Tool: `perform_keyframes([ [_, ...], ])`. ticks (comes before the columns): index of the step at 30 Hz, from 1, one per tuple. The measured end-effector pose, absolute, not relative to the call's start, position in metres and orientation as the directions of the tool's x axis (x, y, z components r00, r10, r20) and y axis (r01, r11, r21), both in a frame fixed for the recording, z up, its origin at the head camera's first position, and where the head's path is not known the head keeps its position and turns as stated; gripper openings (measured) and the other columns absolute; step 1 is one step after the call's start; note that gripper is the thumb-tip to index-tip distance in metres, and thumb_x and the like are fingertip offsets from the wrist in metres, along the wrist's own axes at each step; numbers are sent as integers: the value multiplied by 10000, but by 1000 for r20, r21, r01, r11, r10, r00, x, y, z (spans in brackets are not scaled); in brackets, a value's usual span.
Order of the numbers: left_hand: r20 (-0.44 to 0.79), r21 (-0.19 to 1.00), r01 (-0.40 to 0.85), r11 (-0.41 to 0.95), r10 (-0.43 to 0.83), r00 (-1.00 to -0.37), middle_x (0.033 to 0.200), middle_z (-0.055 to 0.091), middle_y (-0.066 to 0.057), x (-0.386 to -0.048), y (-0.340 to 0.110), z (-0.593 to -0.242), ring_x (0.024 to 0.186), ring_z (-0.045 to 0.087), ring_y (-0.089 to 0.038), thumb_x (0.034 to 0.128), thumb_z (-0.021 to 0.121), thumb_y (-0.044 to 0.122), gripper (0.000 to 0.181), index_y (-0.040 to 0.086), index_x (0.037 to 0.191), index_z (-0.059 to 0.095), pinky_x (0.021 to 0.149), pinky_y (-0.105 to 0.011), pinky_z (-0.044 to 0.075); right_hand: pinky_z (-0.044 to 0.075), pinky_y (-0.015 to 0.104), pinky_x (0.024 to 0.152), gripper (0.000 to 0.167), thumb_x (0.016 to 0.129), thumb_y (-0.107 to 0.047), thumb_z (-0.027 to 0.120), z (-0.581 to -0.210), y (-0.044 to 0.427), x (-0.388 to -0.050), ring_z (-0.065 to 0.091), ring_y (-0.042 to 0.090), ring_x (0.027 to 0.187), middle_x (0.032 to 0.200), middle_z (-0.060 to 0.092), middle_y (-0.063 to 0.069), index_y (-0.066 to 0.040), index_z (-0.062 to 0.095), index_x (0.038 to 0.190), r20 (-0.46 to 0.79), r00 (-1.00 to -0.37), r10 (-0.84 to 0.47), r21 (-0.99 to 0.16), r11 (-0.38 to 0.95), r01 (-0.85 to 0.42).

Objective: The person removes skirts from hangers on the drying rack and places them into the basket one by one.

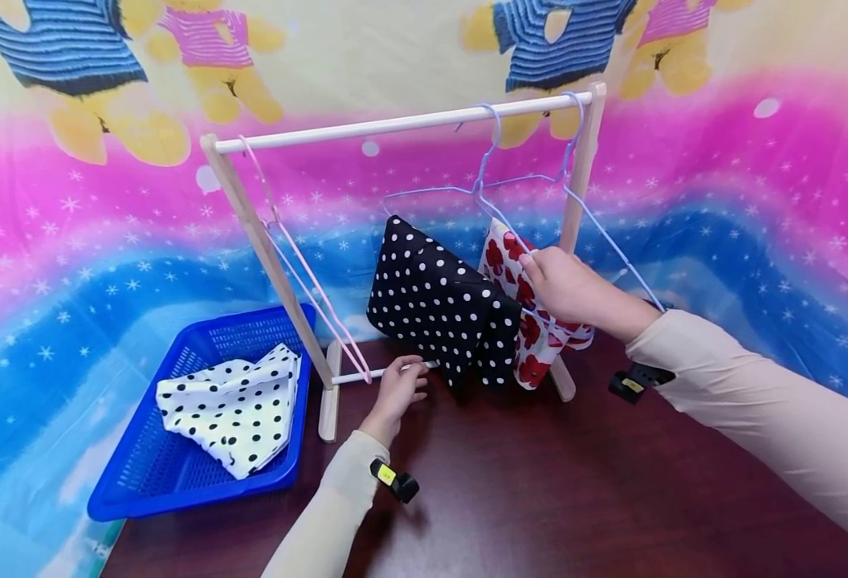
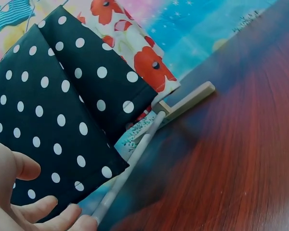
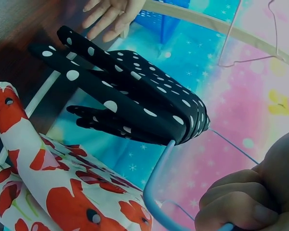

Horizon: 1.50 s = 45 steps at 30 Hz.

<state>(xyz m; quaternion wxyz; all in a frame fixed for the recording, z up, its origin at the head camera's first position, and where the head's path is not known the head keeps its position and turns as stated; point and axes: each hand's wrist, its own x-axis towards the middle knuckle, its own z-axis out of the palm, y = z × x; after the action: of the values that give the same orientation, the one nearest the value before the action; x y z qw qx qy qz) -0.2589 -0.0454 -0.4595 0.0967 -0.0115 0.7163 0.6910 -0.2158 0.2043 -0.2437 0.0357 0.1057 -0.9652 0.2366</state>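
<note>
A black cloth with white dots (image 1: 431,297) drapes over a light blue hanger (image 1: 479,186) hooked on the rack's top bar. My right hand (image 1: 572,287) grips that hanger's right side, its fingers curled in the right wrist view. By the cloth's lower edge is my left hand (image 1: 393,393), fingers loosely bent with nothing held; whether it touches the cloth I cannot tell. Behind the black cloth, a white cloth with red flowers (image 1: 536,365) hangs, partly hidden by my right hand. Another light blue hanger (image 1: 608,233) is hooked at the bar's right end.
The wooden rack (image 1: 395,124) stands on a dark red table (image 1: 540,490). At its left end hangs a bare pink hanger (image 1: 315,281). A blue basket (image 1: 124,502) at the left holds a white cloth with black dots (image 1: 232,409). A printed backdrop (image 1: 91,241) surrounds the table.
</note>
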Motion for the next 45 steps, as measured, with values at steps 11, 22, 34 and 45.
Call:
perform_keyframes([
  [11, -226, 966, -239, -98, 127, -966, 1444, 501, -287, -260, -47, -460, 1293, 541, -406, 1019, 506, 274, 559, -14, 1465, 330, 1058, -471, 511, 382, 322, 520, 478, 1126, -275, 258, -241, 198, -215, 383, 187, 495, 624, 411, 59, -75, 410, 719, 77, -980, -184, -469, 861, -199],
  [22, -342, 893, -371, -256, 149, -928, 1582, 304, -306, -268, -39, -455, 1462, 341, -444, 1025, 452, 256, 616, 14, 1533, 202, 1227, -534, 306, 377, 313, 516, 484, 1124, -250, 281, -240, 189, -215, 372, 174, 478, 544, 352, 13, -92, 393, 680, 82, -975, -206, -469, 855, -220],
  [34, -365, 820, -418, -391, 205, -908, 1558, 363, -285, -275, -32, -459, 1413, 407, -365, 1020, 409, 319, 596, -17, 1492, 269, 1239, -490, 297, 391, 303, 510, 474, 1119, -214, 315, -240, 180, -216, 381, 166, 451, 523, 370, 9, -86, 419, 674, 126, -962, -241, -486, 831, -271],
  [45, -339, 716, -416, -561, 242, -909, 1191, 585, -43, -278, -29, -469, 1140, 545, -171, 1042, 404, 360, 286, 112, 1176, 445, 994, -308, 436, 435, 288, 477, 474, 1117, -236, 333, -241, 171, -216, 414, 170, 423, 503, 363, 10, -87, 428, 677, 100, -966, -240, -527, 811, -256],
])
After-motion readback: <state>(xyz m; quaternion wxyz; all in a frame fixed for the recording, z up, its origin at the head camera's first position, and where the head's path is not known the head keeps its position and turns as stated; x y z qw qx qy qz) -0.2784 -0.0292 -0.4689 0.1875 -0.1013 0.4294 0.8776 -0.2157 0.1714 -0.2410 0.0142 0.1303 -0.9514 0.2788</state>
